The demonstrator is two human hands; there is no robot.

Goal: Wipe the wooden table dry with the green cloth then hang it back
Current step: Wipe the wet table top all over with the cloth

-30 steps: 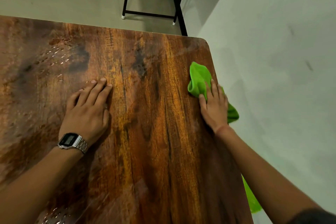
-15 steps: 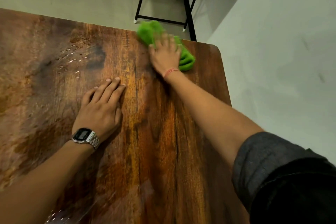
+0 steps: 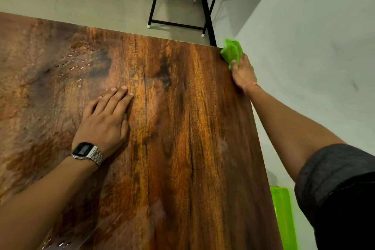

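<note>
Right hand (image 3: 243, 73) grips the green cloth (image 3: 232, 51) at the table's (image 3: 182, 148) far corner; left hand (image 3: 103, 122) rests flat, fingers straight.

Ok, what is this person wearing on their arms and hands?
The left hand is bare, with a silver metal-band digital wristwatch at its wrist. The right hand has a thin red thread bracelet; a dark grey rolled-up sleeve covers the upper arm.

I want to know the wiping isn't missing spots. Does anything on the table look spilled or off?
Yes. Water droplets still bead on the wooden table beyond the left hand, with more near the bottom edge. The right hand holds the green cloth at the far right corner, away from them.
</note>
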